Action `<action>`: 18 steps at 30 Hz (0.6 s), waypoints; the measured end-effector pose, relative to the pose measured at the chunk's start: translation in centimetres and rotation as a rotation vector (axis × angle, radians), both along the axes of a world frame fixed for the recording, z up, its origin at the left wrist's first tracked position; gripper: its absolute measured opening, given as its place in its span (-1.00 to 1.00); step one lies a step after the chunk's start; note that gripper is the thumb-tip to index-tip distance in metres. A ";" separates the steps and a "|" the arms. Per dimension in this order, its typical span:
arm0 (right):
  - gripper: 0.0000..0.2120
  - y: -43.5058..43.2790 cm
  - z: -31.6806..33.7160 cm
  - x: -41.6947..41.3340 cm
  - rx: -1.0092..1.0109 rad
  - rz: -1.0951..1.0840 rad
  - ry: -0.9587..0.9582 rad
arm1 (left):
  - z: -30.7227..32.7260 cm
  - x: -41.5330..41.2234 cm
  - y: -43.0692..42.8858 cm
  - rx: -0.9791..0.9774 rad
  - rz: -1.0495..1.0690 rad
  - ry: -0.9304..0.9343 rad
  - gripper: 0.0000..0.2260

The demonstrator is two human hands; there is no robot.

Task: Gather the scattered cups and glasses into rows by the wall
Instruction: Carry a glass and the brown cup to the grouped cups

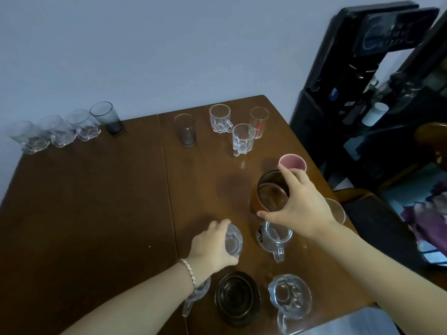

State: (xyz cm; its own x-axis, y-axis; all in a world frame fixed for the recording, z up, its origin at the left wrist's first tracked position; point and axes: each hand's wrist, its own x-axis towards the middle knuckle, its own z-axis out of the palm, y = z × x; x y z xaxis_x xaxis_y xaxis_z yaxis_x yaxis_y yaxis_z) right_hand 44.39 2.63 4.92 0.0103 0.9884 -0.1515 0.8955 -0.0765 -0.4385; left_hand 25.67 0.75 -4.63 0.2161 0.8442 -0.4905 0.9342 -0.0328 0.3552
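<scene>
While both hands already grip glassware at centre right of the frame, better to lift straight up before carrying. Right hand (pixel 302 204) closed from above around the rim of the amber glass (pixel 271 192), which looks raised off the wooden table (pixel 96 201); left hand (pixel 210 245) wrapped around a small clear glass (pixel 233 243), low near the table. Should pass high over the pink cup (pixel 292 162) and the clear mugs (pixel 243 137), then set down at upper left, just beside the dark tumbler (pixel 106 118) ending the row by the wall (pixel 145 56), without knocking it.
</scene>
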 end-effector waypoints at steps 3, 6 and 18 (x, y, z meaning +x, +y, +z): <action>0.05 0.0 0.1 -1.4 0.002 0.031 0.000 | 1.9 -3.1 0.3 0.038 0.260 -0.212 -0.22; 0.05 0.5 0.4 -4.2 -0.012 0.084 -0.006 | 4.8 -7.9 1.2 0.106 0.388 -0.295 -0.26; 0.04 5.9 0.2 -28.6 -0.077 0.369 0.027 | 9.6 -36.6 4.5 0.344 0.620 -0.068 -0.30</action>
